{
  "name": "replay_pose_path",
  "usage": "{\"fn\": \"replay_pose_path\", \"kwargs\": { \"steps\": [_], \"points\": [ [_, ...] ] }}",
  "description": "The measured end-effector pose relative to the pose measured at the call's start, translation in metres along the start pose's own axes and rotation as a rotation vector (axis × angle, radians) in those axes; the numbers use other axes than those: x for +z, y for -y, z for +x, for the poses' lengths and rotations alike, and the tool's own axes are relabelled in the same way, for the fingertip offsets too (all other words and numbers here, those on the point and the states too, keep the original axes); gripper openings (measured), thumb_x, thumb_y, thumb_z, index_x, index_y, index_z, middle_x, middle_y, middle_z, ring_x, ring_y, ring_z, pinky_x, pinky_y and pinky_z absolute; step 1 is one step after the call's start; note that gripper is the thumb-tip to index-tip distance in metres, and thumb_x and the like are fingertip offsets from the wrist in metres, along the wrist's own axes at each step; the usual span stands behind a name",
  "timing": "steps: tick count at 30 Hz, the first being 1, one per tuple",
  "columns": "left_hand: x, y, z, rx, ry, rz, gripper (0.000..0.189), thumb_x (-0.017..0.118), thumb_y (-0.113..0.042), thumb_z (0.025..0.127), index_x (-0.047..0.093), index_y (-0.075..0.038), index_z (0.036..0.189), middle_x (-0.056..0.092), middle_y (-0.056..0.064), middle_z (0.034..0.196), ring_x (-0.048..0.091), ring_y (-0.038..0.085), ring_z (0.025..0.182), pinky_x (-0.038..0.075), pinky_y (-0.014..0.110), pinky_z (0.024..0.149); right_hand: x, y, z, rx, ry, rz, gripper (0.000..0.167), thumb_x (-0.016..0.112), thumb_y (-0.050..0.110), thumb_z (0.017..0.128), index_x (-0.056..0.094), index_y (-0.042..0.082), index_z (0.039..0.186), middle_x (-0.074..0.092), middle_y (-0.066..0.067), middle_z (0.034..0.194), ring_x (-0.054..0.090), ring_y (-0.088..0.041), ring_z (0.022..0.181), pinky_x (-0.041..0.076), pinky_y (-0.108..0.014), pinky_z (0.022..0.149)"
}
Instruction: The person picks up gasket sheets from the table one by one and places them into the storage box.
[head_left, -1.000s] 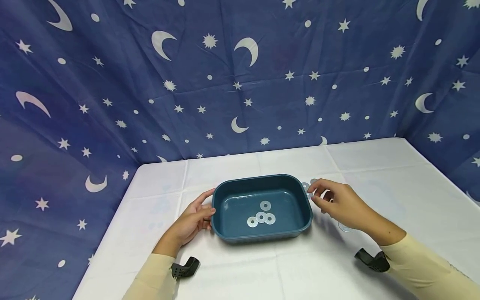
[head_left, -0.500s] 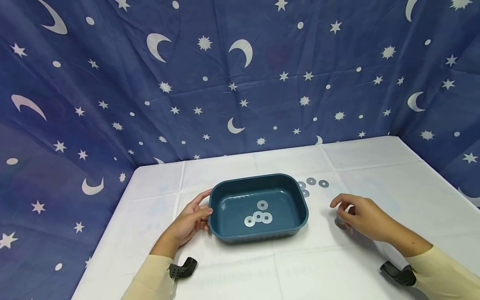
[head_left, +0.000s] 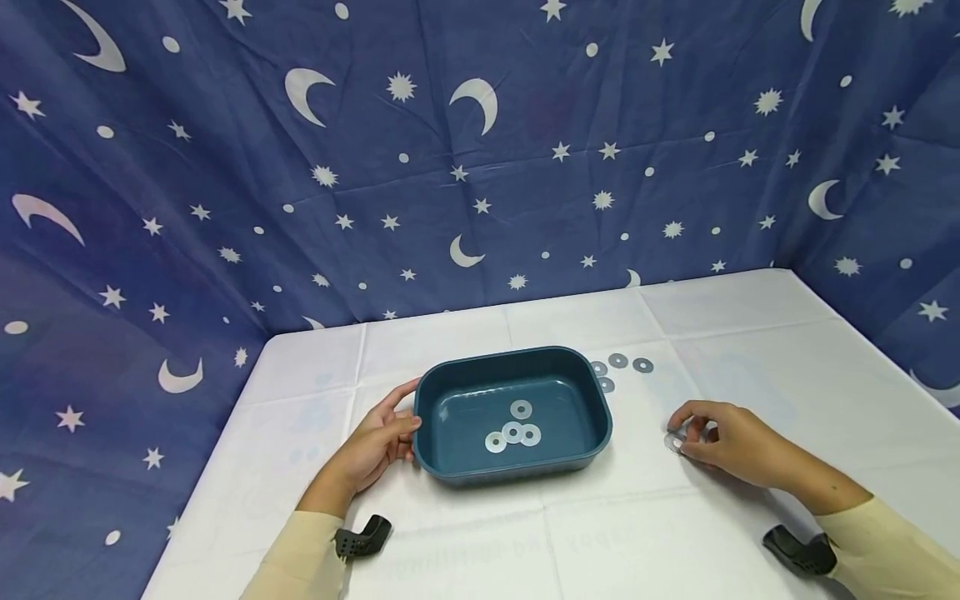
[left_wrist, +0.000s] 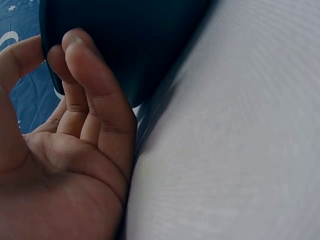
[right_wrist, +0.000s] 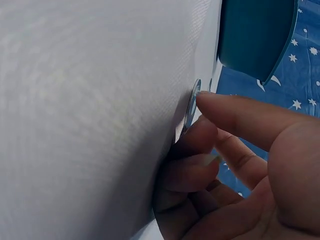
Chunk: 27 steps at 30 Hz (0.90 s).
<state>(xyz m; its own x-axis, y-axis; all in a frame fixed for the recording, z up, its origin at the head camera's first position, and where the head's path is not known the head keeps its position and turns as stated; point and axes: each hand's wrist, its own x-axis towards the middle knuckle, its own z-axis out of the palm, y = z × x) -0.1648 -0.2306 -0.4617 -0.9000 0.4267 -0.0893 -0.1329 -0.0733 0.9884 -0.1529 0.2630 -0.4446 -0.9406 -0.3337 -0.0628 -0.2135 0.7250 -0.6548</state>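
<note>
A dark teal plastic tub (head_left: 517, 475) stands on the white-covered table. My left hand (head_left: 375, 446) holds its left end, thumb at the rim and fingers bent against the outer wall; the left wrist view shows the fingertips beside the tub wall (left_wrist: 135, 45). Several flat metal washers (head_left: 512, 432) lie on the tub's floor, some overlapping. Right of the tub, my right hand (head_left: 731, 442) pinches a washer (head_left: 672, 442) low over the cloth. From the right wrist, that washer (right_wrist: 191, 105) appears tilted on edge, the thumb against its face; the other fingers are curled beneath.
Several more washers (head_left: 618, 361) lie on the table by the tub's far right corner, two partly hidden by its rim. A blue curtain (head_left: 480, 167) with moons and stars hangs behind and at both sides of the table (head_left: 480, 542).
My right hand has moved right and toward me, away from the tub's right corner, uncovering the washers there, and has taken hold of a washer. The left hand stays on the tub.
</note>
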Motion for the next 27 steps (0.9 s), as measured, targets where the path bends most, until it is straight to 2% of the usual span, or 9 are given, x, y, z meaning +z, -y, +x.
{"fn": "replay_pose_path", "kwargs": {
  "steps": [11, 21, 27],
  "points": [
    [-0.0005, -0.0004, -0.0003, -0.006, -0.002, 0.004, 0.071, 0.055, -0.011, 0.1, 0.016, -0.016, 0.159, 0.063, -0.003, 0.092, 0.061, 0.007, 0.065, 0.051, 0.021, 0.057, -0.0016, -0.0013, 0.0026, -0.007, 0.025, -0.048, 0.025, 0.078, 0.007, 0.08, 0.064, 0.013, 0.101, 0.052, 0.003, 0.078, 0.048, -0.004, 0.068, 0.04, -0.022, 0.059],
    [0.001, -0.0017, -0.0006, -0.02, -0.017, 0.008, 0.071, 0.055, -0.011, 0.1, 0.016, -0.016, 0.159, 0.063, -0.004, 0.091, 0.061, 0.006, 0.065, 0.051, 0.02, 0.057, -0.0061, 0.0, 0.0077, 0.009, 0.137, -0.017, 0.028, 0.078, 0.012, 0.083, 0.059, 0.008, 0.103, 0.048, 0.001, 0.077, 0.044, -0.006, 0.062, 0.037, -0.022, 0.054],
    [0.0013, -0.0012, -0.0006, -0.016, -0.011, 0.004, 0.071, 0.055, -0.011, 0.1, 0.016, -0.016, 0.159, 0.063, -0.005, 0.089, 0.061, 0.006, 0.065, 0.051, 0.021, 0.057, -0.006, 0.0011, 0.0072, -0.001, 0.123, -0.041, 0.028, 0.078, 0.011, 0.082, 0.057, 0.009, 0.101, 0.047, 0.0, 0.079, 0.043, -0.007, 0.065, 0.036, -0.023, 0.056]
  ]
}}
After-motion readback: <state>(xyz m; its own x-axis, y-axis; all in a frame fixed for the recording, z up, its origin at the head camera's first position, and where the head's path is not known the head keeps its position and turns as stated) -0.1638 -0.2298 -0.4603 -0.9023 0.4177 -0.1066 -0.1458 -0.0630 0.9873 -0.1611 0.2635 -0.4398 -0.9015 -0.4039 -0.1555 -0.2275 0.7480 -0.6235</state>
